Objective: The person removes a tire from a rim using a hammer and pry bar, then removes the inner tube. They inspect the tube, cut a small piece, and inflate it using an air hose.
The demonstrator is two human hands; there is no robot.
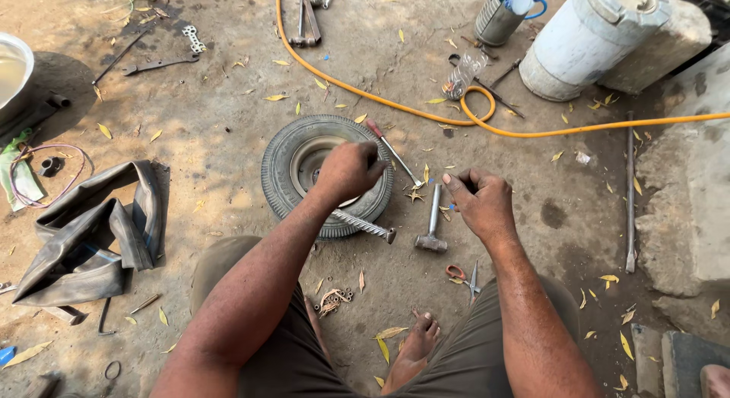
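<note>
Left hand [351, 168]: fingers curled down onto the small grey rubber tyre on its metal rim [280, 170], lying flat on the dirt floor [220, 147]; what they grip, cannot tell. Right hand [480, 204]: fingers pinched around something too small to identify.

Risks, judged: threaded steel bar [363, 225] leaning on the tyre could roll; bare foot [420, 339] near orange-handled scissors [464, 278] and steel hammer [432, 219].

Bare ground left of the tyre [327, 176] (hammer [432, 221] and screwdriver [393, 152] crowd its right).
</note>
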